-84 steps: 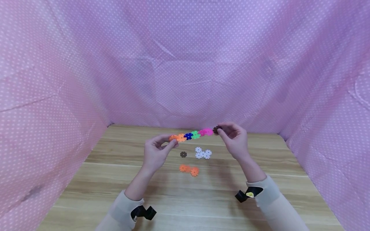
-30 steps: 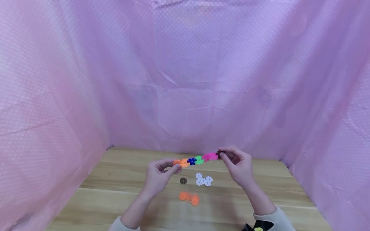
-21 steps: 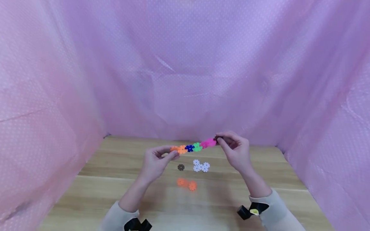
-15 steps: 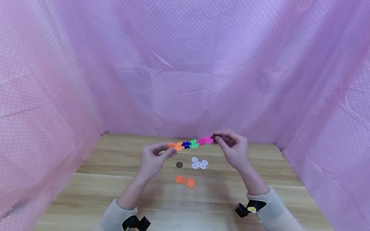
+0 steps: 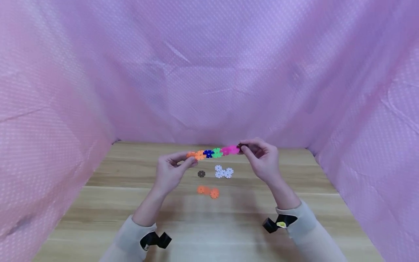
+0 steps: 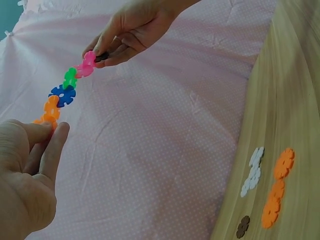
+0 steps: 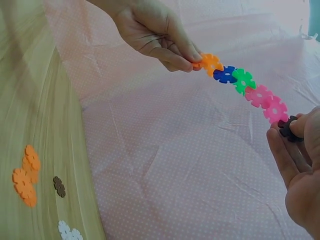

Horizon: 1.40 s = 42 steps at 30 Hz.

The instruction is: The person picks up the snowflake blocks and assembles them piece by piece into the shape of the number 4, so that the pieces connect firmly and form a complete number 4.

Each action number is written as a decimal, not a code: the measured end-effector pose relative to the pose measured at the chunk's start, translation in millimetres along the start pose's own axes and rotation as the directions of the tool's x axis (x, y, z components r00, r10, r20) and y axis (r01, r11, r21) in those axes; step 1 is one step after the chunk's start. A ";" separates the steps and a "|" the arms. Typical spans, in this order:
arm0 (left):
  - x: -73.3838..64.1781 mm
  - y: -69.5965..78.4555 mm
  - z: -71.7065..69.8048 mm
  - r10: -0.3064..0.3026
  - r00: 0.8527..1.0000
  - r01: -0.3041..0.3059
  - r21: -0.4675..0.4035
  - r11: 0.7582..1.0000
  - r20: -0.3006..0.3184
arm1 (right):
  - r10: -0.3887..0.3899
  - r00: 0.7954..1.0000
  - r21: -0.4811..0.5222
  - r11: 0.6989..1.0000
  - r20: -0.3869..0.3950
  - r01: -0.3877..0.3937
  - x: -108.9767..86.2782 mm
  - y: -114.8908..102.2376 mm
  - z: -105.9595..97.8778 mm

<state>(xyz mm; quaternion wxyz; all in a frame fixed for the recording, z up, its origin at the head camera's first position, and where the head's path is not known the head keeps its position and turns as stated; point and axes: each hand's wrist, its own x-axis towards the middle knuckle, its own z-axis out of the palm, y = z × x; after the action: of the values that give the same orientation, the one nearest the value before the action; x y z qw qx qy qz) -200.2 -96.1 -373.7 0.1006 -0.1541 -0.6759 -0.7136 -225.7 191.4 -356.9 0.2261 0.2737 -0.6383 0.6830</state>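
A chain of interlocking snowflake discs point(image 5: 216, 153) is held in the air between both hands, running orange, blue, green and pink. My left hand point(image 5: 169, 171) pinches its orange end between thumb and fingers. At the pink end, my right hand point(image 5: 263, 159) pinches a dark brown snowflake disc point(image 7: 288, 129), partly covered by the thumb. That brown disc meets the last pink disc point(image 7: 275, 109); how deep the slots sit in each other cannot be told. In the left wrist view the blue disc point(image 6: 62, 95) faces the camera.
On the wooden table point(image 5: 209, 233) lie a loose brown disc point(image 5: 201, 174), a joined cluster of white discs point(image 5: 224, 172) and a joined orange group point(image 5: 208, 191). Pink dotted cloth point(image 5: 209, 91) walls in the back and both sides.
Earliest, the brown disc in my right hand stood slightly apart from the pink end; now it meets it. Since then both hands keep their pinch, while the head view has tilted down and up.
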 end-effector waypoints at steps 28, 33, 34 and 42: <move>-4.5 6.8 30.1 -0.157 0.986 0.161 -0.078 0.984 0.061 | -0.081 0.996 0.008 0.997 0.030 0.080 -1.1 -3.9 12.9; -3.1 7.4 33.6 -0.170 0.985 0.172 -0.098 0.980 0.026 | -0.067 0.996 0.029 0.997 0.056 0.065 -3.7 -4.7 9.1; -3.3 7.9 33.6 -0.168 0.985 0.170 -0.096 0.981 0.027 | -0.071 0.995 0.028 0.997 0.063 0.070 -4.3 -4.8 8.7; -7.0 8.8 32.3 -0.101 0.994 0.104 -0.112 0.988 0.031 | -0.105 0.991 0.027 0.994 0.088 0.103 -6.7 -4.8 9.4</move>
<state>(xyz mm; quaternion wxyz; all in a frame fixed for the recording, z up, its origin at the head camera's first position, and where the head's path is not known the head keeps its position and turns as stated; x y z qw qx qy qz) -187.8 -65.0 -366.7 0.0463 -0.1335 -0.6425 -0.7532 -216.7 182.7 -357.4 0.2292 0.3394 -0.6249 0.6646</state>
